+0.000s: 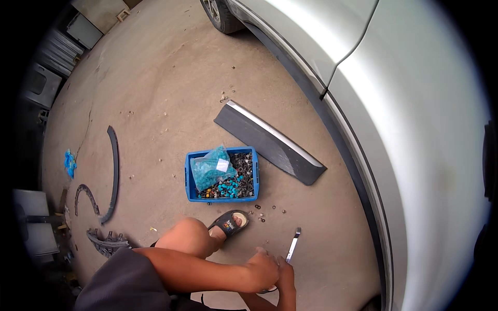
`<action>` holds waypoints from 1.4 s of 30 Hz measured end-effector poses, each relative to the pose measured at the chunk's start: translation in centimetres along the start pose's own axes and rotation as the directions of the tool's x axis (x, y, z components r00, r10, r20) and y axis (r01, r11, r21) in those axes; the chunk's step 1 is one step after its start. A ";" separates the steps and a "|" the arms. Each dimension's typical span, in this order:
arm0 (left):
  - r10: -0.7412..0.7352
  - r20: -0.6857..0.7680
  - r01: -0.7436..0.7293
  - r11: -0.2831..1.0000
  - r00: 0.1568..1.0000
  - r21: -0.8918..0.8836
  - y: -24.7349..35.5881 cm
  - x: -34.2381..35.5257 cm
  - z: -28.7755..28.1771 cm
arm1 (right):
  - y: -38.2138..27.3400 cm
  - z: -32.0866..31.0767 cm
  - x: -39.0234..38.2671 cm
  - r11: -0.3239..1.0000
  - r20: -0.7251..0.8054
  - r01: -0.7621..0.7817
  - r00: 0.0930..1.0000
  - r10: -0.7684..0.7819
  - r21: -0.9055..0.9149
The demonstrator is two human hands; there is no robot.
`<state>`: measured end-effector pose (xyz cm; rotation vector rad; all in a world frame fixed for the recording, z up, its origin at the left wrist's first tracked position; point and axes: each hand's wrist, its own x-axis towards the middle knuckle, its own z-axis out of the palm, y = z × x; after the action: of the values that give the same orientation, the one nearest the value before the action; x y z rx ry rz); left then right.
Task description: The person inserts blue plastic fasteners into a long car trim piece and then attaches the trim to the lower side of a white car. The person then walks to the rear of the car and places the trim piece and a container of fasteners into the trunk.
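Note:
My left hand (263,266) is closed, its fingers bent in against my right hand (285,273); whatever it may hold is hidden. From the fingers of my right hand a slim silver pry tool (293,246) sticks out, its dark bent tip pointing away from me. Both hands are low, beside my slippered foot (229,224). Ahead of them stands a blue bin (191,179) full of small dark and turquoise clips (244,171). A clear bag of turquoise clips (207,168) lies on top of them.
A dark trim panel with a silver strip (270,142) lies beyond the bin. A silver car (363,103) fills the right side. Curved black trim pieces (114,171) and a blue crumpled bag (70,163) lie left. Loose clips (263,220) dot the concrete floor.

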<state>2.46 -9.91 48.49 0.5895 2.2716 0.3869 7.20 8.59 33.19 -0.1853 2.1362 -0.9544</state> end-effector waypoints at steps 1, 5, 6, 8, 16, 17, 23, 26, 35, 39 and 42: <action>0.037 0.042 -0.034 0.998 0.998 -0.048 -0.3 -1.3 -0.4 | -0.7 1.9 -0.1 1.000 0.051 0.000 0.999 -0.002 0.023; 0.109 0.041 -0.089 0.940 0.993 -0.329 -1.5 -3.7 0.5 | -4.1 6.9 -3.2 0.996 0.175 -0.076 0.981 0.083 -0.047; 0.095 0.005 -0.084 0.908 0.995 -0.411 -2.0 -4.3 1.1 | -4.8 7.4 -3.8 0.994 0.191 -0.089 0.976 0.099 -0.062; -0.015 -0.002 0.013 0.908 1.000 -0.418 -2.9 -6.6 1.2 | -6.5 8.1 -4.1 0.991 0.232 -0.062 0.969 0.088 -0.116; -0.041 0.196 0.142 0.832 0.980 -0.536 -8.7 -9.3 6.0 | -5.7 12.7 6.8 0.906 0.175 -0.369 0.925 0.337 0.205; -0.062 0.220 0.171 0.834 0.974 -0.524 -9.1 -9.7 6.8 | -4.9 12.4 8.7 0.719 0.209 -0.457 0.887 0.411 0.523; -0.154 0.137 0.206 0.714 0.979 -0.670 -9.4 -10.8 11.5 | -3.4 9.3 31.9 -0.145 0.117 -0.036 0.794 0.596 0.989; -0.158 0.105 0.187 0.710 0.982 -0.679 -10.8 -11.1 12.1 | -2.6 7.8 42.4 -0.066 0.015 0.055 0.646 0.763 0.996; -0.393 -0.020 0.278 0.685 0.920 -0.674 -15.6 -13.7 13.0 | -7.8 13.2 49.9 -0.063 -0.021 0.109 0.639 0.769 0.992; -0.408 -0.068 0.227 0.632 0.910 -0.741 -16.3 -13.9 11.0 | -9.7 7.8 46.6 -0.187 0.082 0.062 0.734 0.675 0.980; -0.407 -0.022 0.217 0.531 0.913 -0.819 -16.9 -14.3 11.5 | -14.5 10.2 40.4 -0.203 0.093 0.054 0.754 0.651 0.978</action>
<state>14.73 -30.61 41.73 -0.3684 2.0173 1.2563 -15.92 -24.18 14.88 1.5472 0.9276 -2.1337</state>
